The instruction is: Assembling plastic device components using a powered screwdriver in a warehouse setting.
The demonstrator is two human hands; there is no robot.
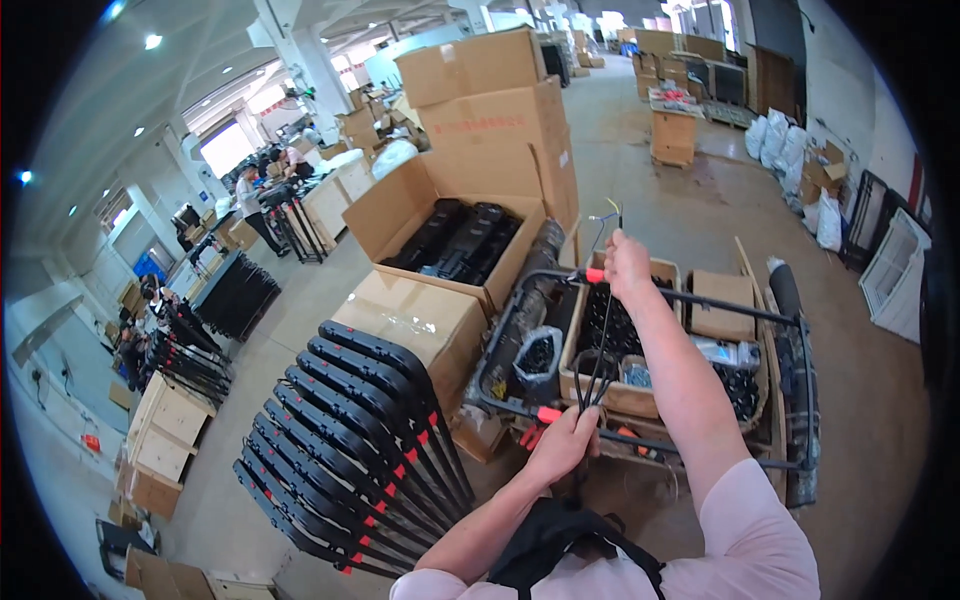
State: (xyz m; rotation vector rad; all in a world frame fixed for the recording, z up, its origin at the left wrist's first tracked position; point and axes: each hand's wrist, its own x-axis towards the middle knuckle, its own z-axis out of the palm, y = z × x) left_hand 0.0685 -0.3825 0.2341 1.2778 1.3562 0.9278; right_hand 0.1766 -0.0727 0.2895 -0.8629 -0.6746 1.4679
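My left hand (563, 447) is closed around several black cables, low over the near side of the bench. Farther out, my right hand (628, 266) pinches the upper end of a black cable (607, 325), drawn up taut between both hands. Thin blue and yellow wire ends (607, 216) stick out above the right fingers. Beneath my hands lies a black tubular handle frame (740, 309) with red parts (549, 414) on its bars. Under it, a box (630, 403) holds black parts, beside a bag-lined container (539, 355) of small dark pieces.
Several black handle frames (350, 400) with red parts lean in a row at my left. An open carton (368, 218) of black housings sits on another carton (410, 315), with stacked cartons (490, 120) behind. Padded rails (790, 400) flank the bench. People work at the far left.
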